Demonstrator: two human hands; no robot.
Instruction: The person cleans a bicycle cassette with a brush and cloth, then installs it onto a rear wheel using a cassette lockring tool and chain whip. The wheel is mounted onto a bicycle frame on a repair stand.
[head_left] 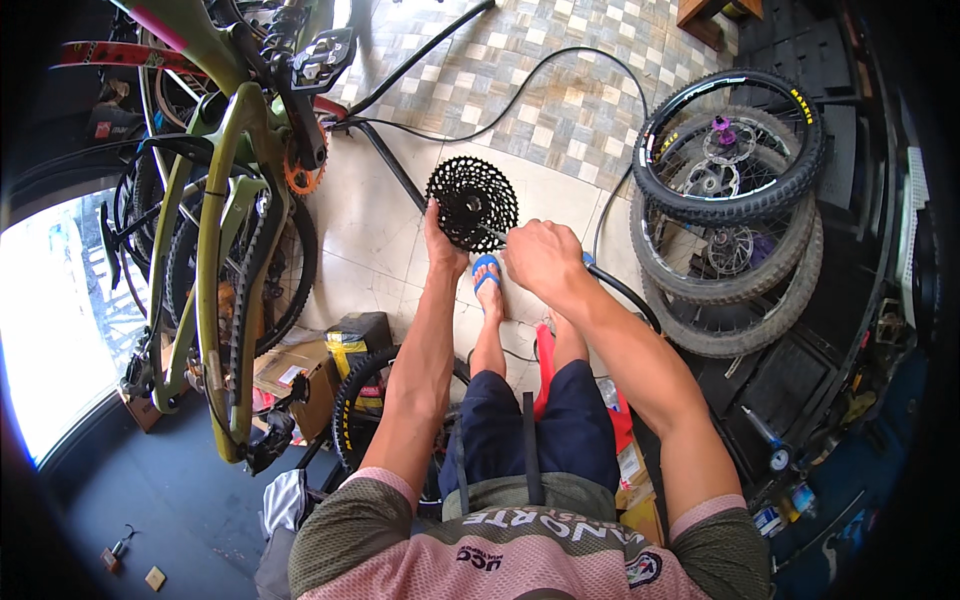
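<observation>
A black bicycle cassette (464,188) faces up in front of me above the tiled floor. My left hand (443,244) grips its lower left edge, thumb along the rim. My right hand (545,262) is closed in a fist just right of the cassette. From that fist a thin, light-coloured shaft (492,232) points left onto the cassette's lower right teeth. The rest of this slim tool is hidden inside my fingers, so its exact kind cannot be made out.
An olive-green bicycle frame (212,250) with an orange chainring (303,165) stands close on the left. Stacked wheels (722,205) lie to the right. A black hose (385,160) and thin cable (560,52) cross the floor ahead. Cardboard boxes (315,375) sit at lower left.
</observation>
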